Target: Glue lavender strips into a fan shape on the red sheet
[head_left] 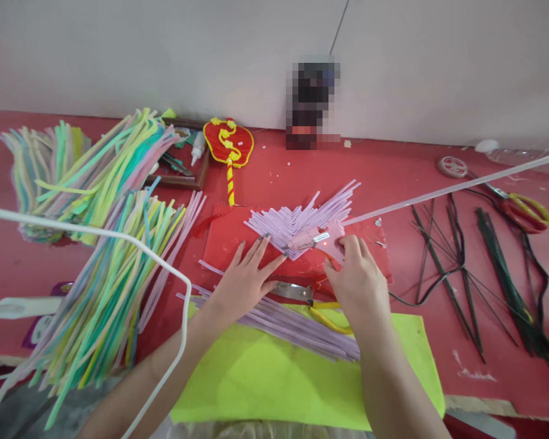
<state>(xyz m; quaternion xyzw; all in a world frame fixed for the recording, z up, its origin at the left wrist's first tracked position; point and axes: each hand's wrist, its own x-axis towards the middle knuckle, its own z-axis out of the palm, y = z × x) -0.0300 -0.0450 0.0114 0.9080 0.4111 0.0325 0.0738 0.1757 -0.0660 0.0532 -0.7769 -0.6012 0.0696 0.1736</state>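
Observation:
My right hand [359,274] is wrapped round a pink hot glue gun [332,239] with a long clear glue stick [457,185] sticking out of its back. The gun's nozzle points left, at the lower part of a V-shaped row of lilac pipe cleaners [297,216] on a red board [224,235]. My left hand [247,274] lies with fingers spread at the lower left edge of that row. Below my hands, scissors [295,291] with yellow and orange handles rest across loose lilac pipe cleaners [297,329] on a lime-green sheet [265,384].
Bundles of pastel pipe cleaners [105,292] cover the left side, near a wooden tray [201,171] and a red-yellow fan [229,143]. At right lie dark green stems [507,280] and more scissors [524,210]. A white cable [119,235] crosses the left foreground.

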